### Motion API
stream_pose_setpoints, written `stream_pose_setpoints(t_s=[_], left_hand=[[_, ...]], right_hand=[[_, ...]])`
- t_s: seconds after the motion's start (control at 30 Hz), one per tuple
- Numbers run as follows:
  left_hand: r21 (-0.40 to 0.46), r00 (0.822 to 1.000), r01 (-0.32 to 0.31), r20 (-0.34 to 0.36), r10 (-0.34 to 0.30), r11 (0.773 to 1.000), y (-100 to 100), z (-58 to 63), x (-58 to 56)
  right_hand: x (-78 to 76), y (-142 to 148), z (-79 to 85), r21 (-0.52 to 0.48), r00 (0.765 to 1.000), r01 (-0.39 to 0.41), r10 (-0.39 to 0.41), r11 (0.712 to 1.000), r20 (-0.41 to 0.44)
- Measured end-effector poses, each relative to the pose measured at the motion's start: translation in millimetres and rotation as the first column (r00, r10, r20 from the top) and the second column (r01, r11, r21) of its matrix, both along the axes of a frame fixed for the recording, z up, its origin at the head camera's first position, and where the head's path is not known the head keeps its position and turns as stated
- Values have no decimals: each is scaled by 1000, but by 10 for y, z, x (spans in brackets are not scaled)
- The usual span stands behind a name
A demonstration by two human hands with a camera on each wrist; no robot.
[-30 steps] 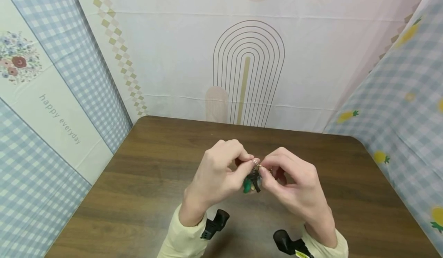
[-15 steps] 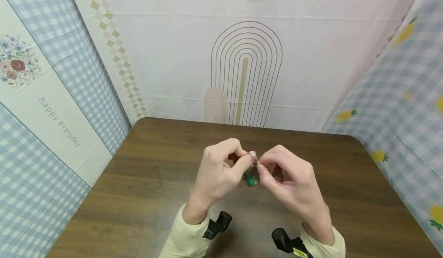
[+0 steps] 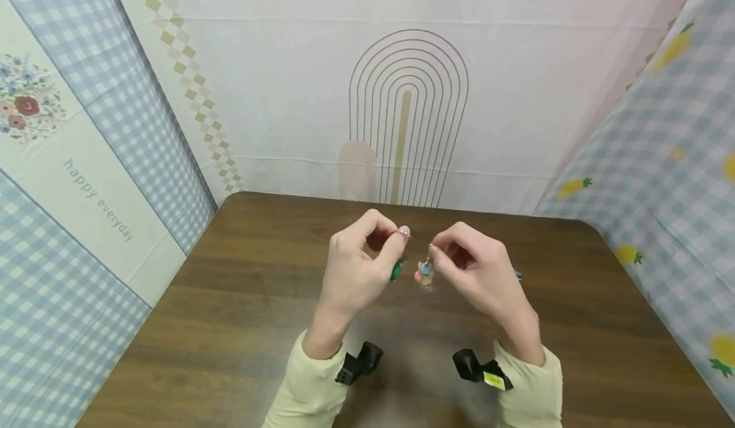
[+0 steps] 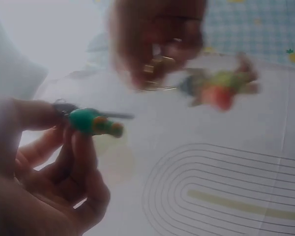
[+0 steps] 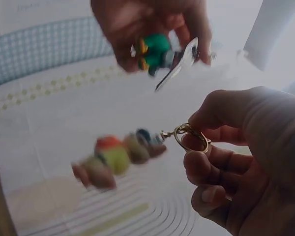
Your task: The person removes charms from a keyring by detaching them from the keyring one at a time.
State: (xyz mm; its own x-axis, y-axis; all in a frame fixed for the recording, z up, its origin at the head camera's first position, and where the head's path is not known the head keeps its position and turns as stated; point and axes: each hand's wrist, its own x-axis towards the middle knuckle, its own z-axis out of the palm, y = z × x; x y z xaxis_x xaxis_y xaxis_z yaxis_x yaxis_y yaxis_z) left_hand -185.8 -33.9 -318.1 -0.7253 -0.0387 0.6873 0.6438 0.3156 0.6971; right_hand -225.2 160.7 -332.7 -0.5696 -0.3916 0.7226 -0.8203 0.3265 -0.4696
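Note:
My left hand [image 3: 358, 272] pinches a metal key [image 5: 173, 69] with a small green figurine charm [image 4: 86, 121] beside it; fingers cover their upper ends. Across a small gap, my right hand [image 3: 479, 268] pinches a gold key ring [image 5: 192, 139] between thumb and fingers. From that ring dangles a figurine charm [image 3: 425, 273] in coral, yellow-green and blue, blurred in both wrist views. In the right wrist view, the green charm and the key are apart from the gold ring. Both hands are raised over the wooden table [image 3: 258, 287].
A small blue thing [image 3: 518, 275] shows just beyond my right hand's outer edge. Behind the table hangs a white patterned cloth [image 3: 287, 96]. Checked cloths [image 3: 660, 192] flank both sides. A black wrist camera [image 3: 363, 359] sits at each cuff.
My hands were together over one bunch of charms and metal. They have drawn apart and up, the green charm and key with the left, the gold ring and coral-yellow charm with the right.

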Motion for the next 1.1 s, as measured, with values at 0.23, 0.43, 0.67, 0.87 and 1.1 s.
stream_pose_setpoints(t_s=[0.23, 0.43, 0.67, 0.87, 1.1], left_hand=[[-31, 987, 56, 153, -51, 998, 8, -60, -92], [-131, 982, 18, 188, 7, 991, -12, -76, -120], [-178, 981, -12, 186, 45, 984, -37, -82, -115], [-188, 977, -7, 208, 46, 982, -47, -94, -119], [-200, 977, -14, 205, 56, 980, -48, -90, -110]], right_hand=[[-398, 152, -251, 88, 975, 173, -183, 981, 123], [-607, 231, -426, 184, 931, 249, -288, 951, 226], [-817, 310, -677, 278, 879, 269, -353, 922, 321], [-932, 379, -864, 361, 832, 257, -395, 896, 389], [-1024, 501, -1037, 408, 788, 260, -436, 875, 434]])
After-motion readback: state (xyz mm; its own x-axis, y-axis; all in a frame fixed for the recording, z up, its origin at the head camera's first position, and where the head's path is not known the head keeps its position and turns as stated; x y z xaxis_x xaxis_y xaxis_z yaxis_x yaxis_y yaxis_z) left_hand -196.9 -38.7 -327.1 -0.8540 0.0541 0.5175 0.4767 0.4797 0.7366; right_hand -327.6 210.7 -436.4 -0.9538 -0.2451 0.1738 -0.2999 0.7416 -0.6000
